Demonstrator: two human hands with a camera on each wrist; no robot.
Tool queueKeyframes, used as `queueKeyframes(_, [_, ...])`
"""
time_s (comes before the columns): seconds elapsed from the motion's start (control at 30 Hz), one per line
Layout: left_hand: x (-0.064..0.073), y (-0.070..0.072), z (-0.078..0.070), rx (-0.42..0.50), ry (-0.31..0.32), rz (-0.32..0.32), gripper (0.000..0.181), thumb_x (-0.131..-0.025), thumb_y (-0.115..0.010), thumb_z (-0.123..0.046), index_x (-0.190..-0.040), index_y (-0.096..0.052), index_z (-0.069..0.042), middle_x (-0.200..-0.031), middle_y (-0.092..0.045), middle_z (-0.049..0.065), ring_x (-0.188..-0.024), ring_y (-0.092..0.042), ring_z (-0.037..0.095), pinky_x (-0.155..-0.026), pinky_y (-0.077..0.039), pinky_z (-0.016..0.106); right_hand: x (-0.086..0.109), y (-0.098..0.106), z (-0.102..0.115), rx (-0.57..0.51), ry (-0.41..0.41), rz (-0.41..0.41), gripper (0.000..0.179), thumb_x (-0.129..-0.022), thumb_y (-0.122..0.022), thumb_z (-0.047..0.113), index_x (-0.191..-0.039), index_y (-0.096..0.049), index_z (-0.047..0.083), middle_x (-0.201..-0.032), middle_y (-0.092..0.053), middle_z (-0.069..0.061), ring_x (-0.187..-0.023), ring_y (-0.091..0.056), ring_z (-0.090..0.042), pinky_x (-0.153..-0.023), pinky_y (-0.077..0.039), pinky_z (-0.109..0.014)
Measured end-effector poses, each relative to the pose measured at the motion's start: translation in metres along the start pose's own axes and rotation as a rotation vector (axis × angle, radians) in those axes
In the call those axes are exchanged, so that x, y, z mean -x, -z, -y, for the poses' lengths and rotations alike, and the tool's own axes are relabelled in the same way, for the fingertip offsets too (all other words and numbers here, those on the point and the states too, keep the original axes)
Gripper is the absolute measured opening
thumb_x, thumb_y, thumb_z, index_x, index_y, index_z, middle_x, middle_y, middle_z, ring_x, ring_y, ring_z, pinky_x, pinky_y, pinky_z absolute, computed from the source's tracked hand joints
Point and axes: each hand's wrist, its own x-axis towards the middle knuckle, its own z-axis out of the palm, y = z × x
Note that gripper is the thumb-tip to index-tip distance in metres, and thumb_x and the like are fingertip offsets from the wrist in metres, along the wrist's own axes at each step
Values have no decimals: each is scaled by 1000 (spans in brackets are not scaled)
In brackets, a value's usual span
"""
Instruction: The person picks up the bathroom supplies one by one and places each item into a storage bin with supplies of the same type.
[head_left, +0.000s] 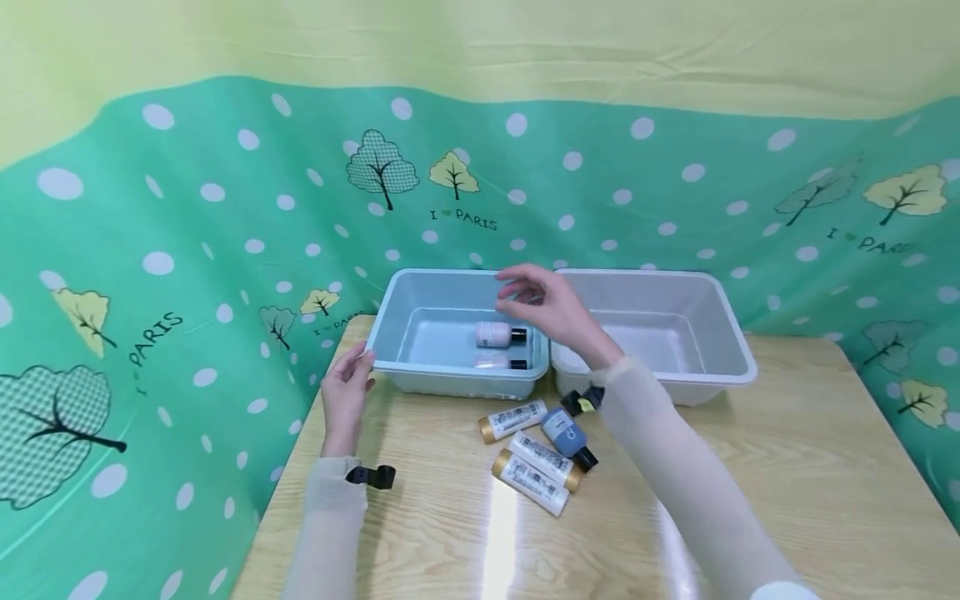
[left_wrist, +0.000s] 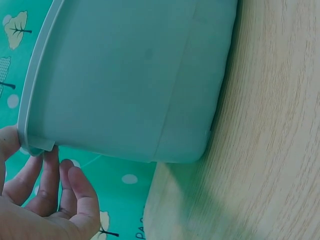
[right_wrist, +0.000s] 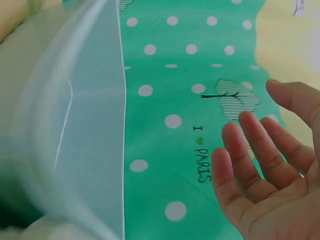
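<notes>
My left hand [head_left: 346, 392] grips the front left corner of a light blue plastic bin [head_left: 450, 367]. In the left wrist view, the thumb lies over the bin's rim and the fingers [left_wrist: 49, 180] curl beneath it. Inside the bin lie two bottles with black caps, a pale pink bottle [head_left: 492, 334] and another [head_left: 491, 361] partly hidden by the front wall. Above the bin's right end hovers my right hand [head_left: 551, 304], its fingers loosely bent and holding nothing, as the right wrist view also shows.
A grey bin [head_left: 731, 367] stands right beside the blue one. On the wooden table [head_left: 435, 517] in front lie a blue bottle with a black cap [head_left: 562, 431] and white tubes with gold caps [head_left: 531, 482]. Behind hangs a green dotted curtain [head_left: 525, 167].
</notes>
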Motion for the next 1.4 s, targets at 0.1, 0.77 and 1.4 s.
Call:
queueKeyframes(0.1, [0, 0, 0, -1, -7, 4, 49, -94, -69, -46, -135, -64, -20, -127, -62, 4, -110, -59, 16, -90, -52, 32, 33, 3, -1, 43, 39, -45, 39, -93, -74, 14, -129, -63, 6, -109, -69, -9, -96, -63, -21, -86, -52, -40])
queueKeyframes(0.77, [-2, -1, 0, 17, 22, -1, 54, -91, -70, -49, -136, -63, -21, -129, -62, 5, -112, -59, 16, -96, -51, 38, 200, -11, -85, 148, -167, -310, 31, -88, -78, 9, -117, -68, 2, -102, -71, -8, -87, -65, -20, -73, -57, -30])
queueKeyframes(1.4, [0, -1, 0, 22, -2, 3, 53, -92, -70, -45, -137, -63, -17, -122, -64, 7, -105, -60, 14, -91, -51, 35, 231, -44, -125, 167, -512, -300, 38, -84, -83, 16, -117, -67, 8, -104, -70, -5, -88, -62, -17, -77, -53, -29])
